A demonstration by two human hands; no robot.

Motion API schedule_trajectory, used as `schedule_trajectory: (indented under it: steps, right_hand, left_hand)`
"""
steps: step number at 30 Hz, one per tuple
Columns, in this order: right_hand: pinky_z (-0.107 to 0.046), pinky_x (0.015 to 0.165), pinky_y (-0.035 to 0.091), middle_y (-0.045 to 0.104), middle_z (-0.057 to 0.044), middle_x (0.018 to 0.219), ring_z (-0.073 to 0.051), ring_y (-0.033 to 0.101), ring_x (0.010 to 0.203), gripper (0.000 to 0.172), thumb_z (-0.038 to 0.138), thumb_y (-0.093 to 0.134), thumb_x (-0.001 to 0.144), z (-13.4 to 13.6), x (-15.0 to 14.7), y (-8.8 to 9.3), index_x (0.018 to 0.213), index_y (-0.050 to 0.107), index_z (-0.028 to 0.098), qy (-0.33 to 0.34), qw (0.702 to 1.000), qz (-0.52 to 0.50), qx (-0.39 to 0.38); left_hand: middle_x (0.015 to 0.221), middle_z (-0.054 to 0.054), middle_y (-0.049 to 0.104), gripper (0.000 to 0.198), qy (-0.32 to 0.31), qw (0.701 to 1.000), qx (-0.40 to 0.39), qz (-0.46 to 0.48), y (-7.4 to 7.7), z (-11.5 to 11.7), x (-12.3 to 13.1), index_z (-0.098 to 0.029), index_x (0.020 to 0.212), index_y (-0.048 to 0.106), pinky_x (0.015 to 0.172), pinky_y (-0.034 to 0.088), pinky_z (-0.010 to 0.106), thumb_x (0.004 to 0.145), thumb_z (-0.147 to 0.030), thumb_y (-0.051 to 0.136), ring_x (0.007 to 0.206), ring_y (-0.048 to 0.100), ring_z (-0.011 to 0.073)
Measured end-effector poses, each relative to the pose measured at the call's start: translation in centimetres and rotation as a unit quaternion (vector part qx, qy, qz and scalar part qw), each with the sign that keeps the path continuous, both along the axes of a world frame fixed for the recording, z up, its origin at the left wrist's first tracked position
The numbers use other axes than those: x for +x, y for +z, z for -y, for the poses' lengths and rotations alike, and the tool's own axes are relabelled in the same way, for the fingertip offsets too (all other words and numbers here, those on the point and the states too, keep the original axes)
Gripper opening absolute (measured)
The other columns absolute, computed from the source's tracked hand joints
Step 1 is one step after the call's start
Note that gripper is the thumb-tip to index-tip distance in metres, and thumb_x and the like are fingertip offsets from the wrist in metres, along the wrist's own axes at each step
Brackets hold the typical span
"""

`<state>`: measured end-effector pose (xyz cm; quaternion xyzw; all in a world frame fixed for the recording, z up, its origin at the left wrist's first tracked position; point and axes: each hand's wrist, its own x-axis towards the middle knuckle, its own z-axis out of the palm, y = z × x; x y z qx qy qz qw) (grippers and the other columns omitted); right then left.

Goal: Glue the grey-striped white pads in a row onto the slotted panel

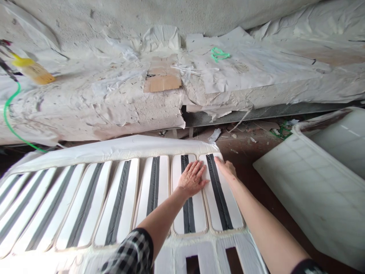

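Note:
Several long white padded panels, each with a dark stripe down its middle, lie side by side on a pale covered board [137, 146]. My left hand [192, 178] rests flat, fingers spread, on the second panel from the right [178, 213], its thumb reaching toward the neighbouring one. At the far right corner of the end panel [232, 207], my right hand [226, 169] touches the edge. Its thumb lies on top, while the other fingers are partly hidden along the side, so I cannot see whether they grip it.
Behind the panels runs a ledge [114, 102] covered in stained, crumpled sheeting. On it lie a piece of cardboard [164, 76], green string [219, 54] and a yellow-topped bottle [35, 70] near a green hose [8, 116]. A large white bin [308, 182] stands at right. Scraps litter the floor.

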<state>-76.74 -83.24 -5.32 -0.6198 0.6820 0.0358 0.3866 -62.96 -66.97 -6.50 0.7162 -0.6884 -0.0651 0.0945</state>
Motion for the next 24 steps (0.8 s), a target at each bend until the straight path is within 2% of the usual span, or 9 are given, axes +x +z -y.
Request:
schedule_trajectory:
  steps: [4, 8, 10, 12, 14, 17, 19, 21, 24]
  right_hand:
    - [-0.048, 0.088, 0.051, 0.065, -0.02, 0.113, -0.029, 0.064, 0.102, 0.065, 0.069, 0.052, 0.085, 0.3, 0.6, -0.8, 0.112, 0.063, 0.011, -0.015, 0.998, -0.055, 0.003]
    - [-0.05, 0.089, 0.05, 0.064, -0.025, 0.114, -0.035, 0.062, 0.106, 0.067, 0.066, 0.046, 0.089, -0.7, 0.8, -0.4, 0.119, 0.06, 0.008, 0.015, 0.996, -0.073, -0.056]
    - [-0.052, 0.096, 0.045, 0.058, -0.026, 0.125, -0.038, 0.056, 0.116, 0.066, 0.059, 0.045, 0.093, -1.8, 0.7, 0.1, 0.133, 0.05, 0.007, 0.049, 0.992, -0.068, -0.097]
    - [-0.052, 0.109, 0.033, 0.041, -0.02, 0.148, -0.036, 0.039, 0.135, 0.066, 0.049, 0.047, 0.095, -3.6, -0.1, 0.6, 0.149, 0.032, 0.013, 0.1, 0.983, -0.053, -0.146]
    - [-0.05, 0.118, 0.018, 0.021, -0.01, 0.16, -0.032, 0.018, 0.146, 0.07, 0.044, 0.049, 0.096, -6.8, -1.6, 0.8, 0.155, 0.019, 0.02, 0.188, 0.961, -0.026, -0.203]
    - [-0.049, 0.119, 0.014, 0.018, -0.007, 0.161, -0.031, 0.01, 0.148, 0.061, 0.044, 0.039, 0.1, -13.7, -5.7, 0.3, 0.153, 0.027, 0.019, 0.349, 0.905, 0.014, -0.244]
    - [-0.048, 0.119, 0.014, 0.016, -0.007, 0.162, -0.028, 0.009, 0.149, 0.058, 0.042, 0.033, 0.101, -18.6, -9.2, 0.0, 0.153, 0.028, 0.019, 0.384, 0.894, 0.013, -0.233]
    - [-0.048, 0.119, 0.015, 0.014, -0.007, 0.162, -0.028, 0.01, 0.149, 0.061, 0.043, 0.032, 0.101, -22.7, -12.4, 0.2, 0.155, 0.021, 0.019, 0.385, 0.897, 0.011, -0.219]
    - [-0.05, 0.119, 0.013, 0.01, -0.007, 0.163, -0.03, 0.01, 0.149, 0.066, 0.047, 0.032, 0.1, -26.5, -15.7, 1.6, 0.157, 0.013, 0.021, 0.379, 0.903, 0.024, -0.199]
  left_hand:
    - [0.159, 0.007, 0.028, 0.067, -0.003, 1.0, 0.003, 0.0, -0.3, 0.1, -0.2, -0.02, 0.15, 0.034, 0.123, 0.018, 0.046, 0.097, -0.061, 0.029, 0.149, 0.02, 0.0252]
    - [0.16, 0.01, 0.025, 0.074, -0.004, 1.0, 0.01, -0.003, -0.4, 0.0, -0.6, -0.017, 0.151, 0.032, 0.123, 0.014, 0.049, 0.094, -0.065, 0.033, 0.15, 0.015, 0.0277]
    - [0.16, 0.012, 0.023, 0.077, -0.008, 1.0, 0.016, -0.005, -0.3, -0.1, -0.7, -0.016, 0.151, 0.031, 0.123, 0.012, 0.05, 0.093, -0.066, 0.035, 0.15, 0.014, 0.0292]
    - [0.161, 0.013, 0.023, 0.076, -0.009, 1.0, 0.021, -0.007, -0.1, -0.2, -0.8, -0.018, 0.151, 0.032, 0.123, 0.013, 0.051, 0.093, -0.066, 0.037, 0.149, 0.015, 0.0301]
    - [0.16, 0.013, 0.023, 0.075, -0.01, 1.0, 0.021, -0.01, 0.0, -0.2, -0.8, -0.019, 0.151, 0.032, 0.122, 0.012, 0.051, 0.092, -0.065, 0.039, 0.149, 0.015, 0.0305]
    - [0.16, 0.013, 0.024, 0.075, -0.012, 0.999, 0.032, -0.011, 0.1, -0.1, -0.7, -0.018, 0.151, 0.031, 0.122, 0.012, 0.05, 0.092, -0.063, 0.042, 0.149, 0.016, 0.0303]
    - [0.16, 0.012, 0.024, 0.074, -0.014, 0.999, 0.046, -0.007, 0.2, -0.2, -0.6, -0.018, 0.152, 0.031, 0.122, 0.012, 0.051, 0.093, -0.062, 0.043, 0.149, 0.016, 0.0301]
    - [0.161, 0.009, 0.024, 0.069, -0.022, 0.998, 0.059, 0.003, 0.4, -0.6, -0.7, -0.021, 0.152, 0.031, 0.122, 0.01, 0.052, 0.095, -0.059, 0.04, 0.149, 0.015, 0.0297]
    - [0.161, 0.0, 0.024, 0.061, -0.058, 0.995, 0.079, 0.023, 1.0, -2.2, -0.9, -0.027, 0.152, 0.03, 0.123, 0.007, 0.051, 0.098, -0.055, 0.035, 0.15, 0.013, 0.0274]
